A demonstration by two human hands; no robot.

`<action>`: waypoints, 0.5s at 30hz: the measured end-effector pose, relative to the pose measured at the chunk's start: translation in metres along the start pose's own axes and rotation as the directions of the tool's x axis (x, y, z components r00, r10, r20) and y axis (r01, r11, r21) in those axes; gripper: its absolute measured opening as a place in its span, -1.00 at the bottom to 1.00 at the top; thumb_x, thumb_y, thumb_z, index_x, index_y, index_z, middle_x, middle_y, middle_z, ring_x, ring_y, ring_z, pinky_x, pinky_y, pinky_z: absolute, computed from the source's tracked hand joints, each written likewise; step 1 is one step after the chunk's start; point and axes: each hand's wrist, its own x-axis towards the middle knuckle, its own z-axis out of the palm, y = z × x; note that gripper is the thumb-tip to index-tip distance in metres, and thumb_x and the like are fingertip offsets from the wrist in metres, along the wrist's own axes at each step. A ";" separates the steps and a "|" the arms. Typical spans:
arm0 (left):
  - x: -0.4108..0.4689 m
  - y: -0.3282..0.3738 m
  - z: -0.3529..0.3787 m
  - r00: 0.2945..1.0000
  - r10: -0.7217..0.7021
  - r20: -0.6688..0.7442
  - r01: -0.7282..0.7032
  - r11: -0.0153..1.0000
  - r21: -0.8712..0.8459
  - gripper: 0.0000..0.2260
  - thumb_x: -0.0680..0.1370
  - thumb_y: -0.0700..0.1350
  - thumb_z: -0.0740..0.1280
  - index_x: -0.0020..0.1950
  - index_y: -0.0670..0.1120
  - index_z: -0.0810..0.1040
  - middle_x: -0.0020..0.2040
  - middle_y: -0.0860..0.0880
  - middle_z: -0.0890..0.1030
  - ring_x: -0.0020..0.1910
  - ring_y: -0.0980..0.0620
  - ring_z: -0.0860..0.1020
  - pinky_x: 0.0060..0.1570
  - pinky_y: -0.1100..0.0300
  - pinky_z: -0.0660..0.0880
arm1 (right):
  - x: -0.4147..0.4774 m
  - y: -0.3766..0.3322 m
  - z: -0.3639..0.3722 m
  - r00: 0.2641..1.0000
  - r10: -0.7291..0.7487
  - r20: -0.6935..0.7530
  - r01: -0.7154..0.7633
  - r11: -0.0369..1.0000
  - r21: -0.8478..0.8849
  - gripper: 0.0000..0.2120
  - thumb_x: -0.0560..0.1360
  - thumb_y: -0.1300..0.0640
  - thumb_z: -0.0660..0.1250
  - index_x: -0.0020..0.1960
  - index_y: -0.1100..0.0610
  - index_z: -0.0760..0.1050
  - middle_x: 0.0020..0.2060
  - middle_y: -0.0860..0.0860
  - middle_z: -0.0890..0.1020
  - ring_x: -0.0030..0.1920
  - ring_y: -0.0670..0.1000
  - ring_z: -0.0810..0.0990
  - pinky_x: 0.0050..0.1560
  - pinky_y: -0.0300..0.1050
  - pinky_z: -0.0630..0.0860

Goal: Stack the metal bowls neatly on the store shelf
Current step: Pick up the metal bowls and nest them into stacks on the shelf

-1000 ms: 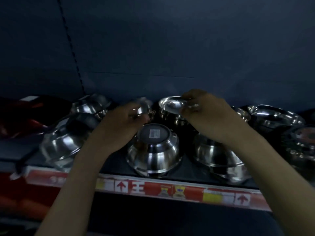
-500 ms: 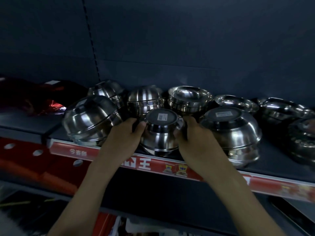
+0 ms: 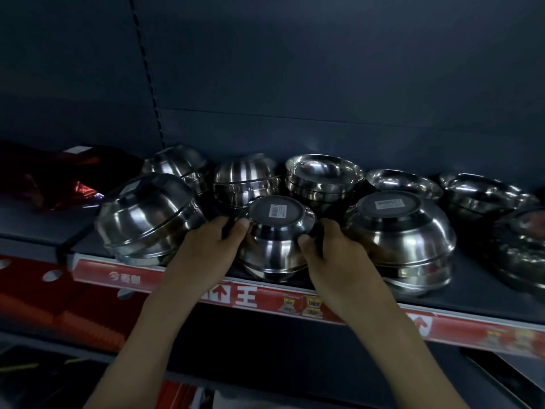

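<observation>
**Q:** What is held, and where?

**A:** The left hand (image 3: 206, 246) and the right hand (image 3: 333, 252) clasp the centre stack (image 3: 277, 240) from either flank, thumbs on its near face and fingers curled round its sides. The stack is made of upturned metal bowls, barcode label (image 3: 278, 208) on top. It sits at the front edge of the shelf (image 3: 486, 293), just above the red price strip (image 3: 250, 296).

**Q:** What is the main hazard?

**A:** Probably a slide off the front. The stack has little shelf in front of it, and polished steel gives the fingers little friction. A pull towards the body could tip it over the strip.

**Q:** And the neighbours?

**A:** The tilted stack (image 3: 147, 214) leans just beside the left knuckles, so a sideways nudge could roll it. The large stack (image 3: 407, 231) stands close to the right wrist and could be knocked.

**Q:** Anything within the held stack itself?

**A:** The grip sits high. If only the top bowl lifts, the ones nested beneath may drop back and clatter. How many bowls are nested cannot be told.

**Q:** Behind it?

**A:** The upright bowls (image 3: 324, 175) stand near, so a push backwards may strike them.
</observation>
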 end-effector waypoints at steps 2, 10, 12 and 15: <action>0.002 -0.001 -0.001 1.000 -0.005 0.018 0.005 1.000 -0.020 -0.58 0.62 0.24 0.09 0.25 0.04 0.57 0.07 0.06 0.55 0.10 0.04 0.49 0.04 0.16 0.31 | 0.002 0.000 -0.001 1.000 0.007 0.011 -0.007 1.000 0.001 -0.72 0.65 -0.08 0.14 0.28 0.03 0.37 0.07 0.02 0.62 0.07 0.08 0.61 -0.12 -0.10 0.38; 0.005 -0.006 -0.005 0.999 0.022 0.031 -0.019 0.996 -0.089 -0.65 0.61 0.21 0.16 -0.02 0.04 0.64 -0.09 0.12 0.65 -0.05 0.20 0.57 -0.13 0.30 0.39 | 0.009 -0.003 0.001 0.999 0.046 0.008 -0.046 0.999 0.025 -0.75 0.65 -0.08 0.14 0.20 0.05 0.42 -0.16 -0.04 0.64 -0.23 -0.05 0.56 -0.34 -0.28 0.33; 0.004 -0.006 -0.008 0.999 0.036 0.009 -0.035 0.996 -0.085 -0.67 0.62 0.19 0.17 -0.01 0.04 0.65 -0.08 0.14 0.64 -0.07 0.27 0.53 -0.16 0.35 0.35 | 0.008 -0.005 0.001 0.999 0.040 0.001 -0.040 0.999 0.035 -0.76 0.65 -0.07 0.15 0.20 0.03 0.43 -0.19 -0.09 0.62 -0.21 -0.10 0.58 -0.36 -0.30 0.32; 0.001 -0.005 -0.015 0.997 0.064 -0.035 -0.068 0.989 -0.128 -0.73 0.60 0.19 0.22 0.06 0.10 0.64 -0.06 0.19 0.64 -0.04 0.33 0.51 -0.13 0.40 0.32 | 0.008 -0.009 0.002 0.999 0.021 -0.037 -0.019 0.998 0.052 -0.76 0.64 -0.07 0.17 0.25 -0.01 0.44 -0.19 -0.15 0.59 -0.21 -0.18 0.55 -0.34 -0.36 0.35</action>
